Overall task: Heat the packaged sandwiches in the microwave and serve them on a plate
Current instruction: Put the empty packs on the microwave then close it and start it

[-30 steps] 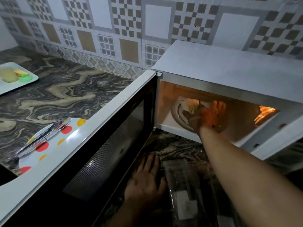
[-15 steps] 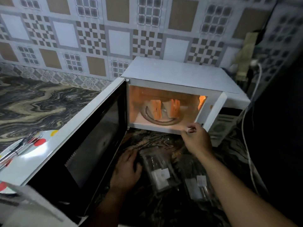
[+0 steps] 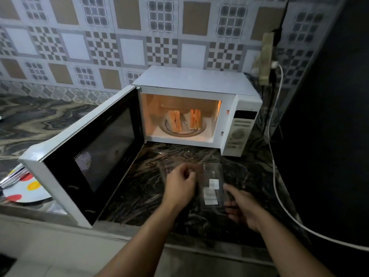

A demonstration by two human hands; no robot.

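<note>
Dark marbled stone counter (image 3: 50, 124) runs along the tiled wall. Directly on it: white microwave (image 3: 199, 82) at the back, door swung open to the left; clear empty sandwich packaging (image 3: 212, 184) in front of it; polka-dot plate (image 3: 24, 191) at left edge; white cable (image 3: 279, 196) trailing on the right.

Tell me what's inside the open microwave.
Inside the microwave, two sandwiches stand on edge on the round turntable, unwrapped and lit orange. Their fillings and the turntable beneath them are hidden.
</note>
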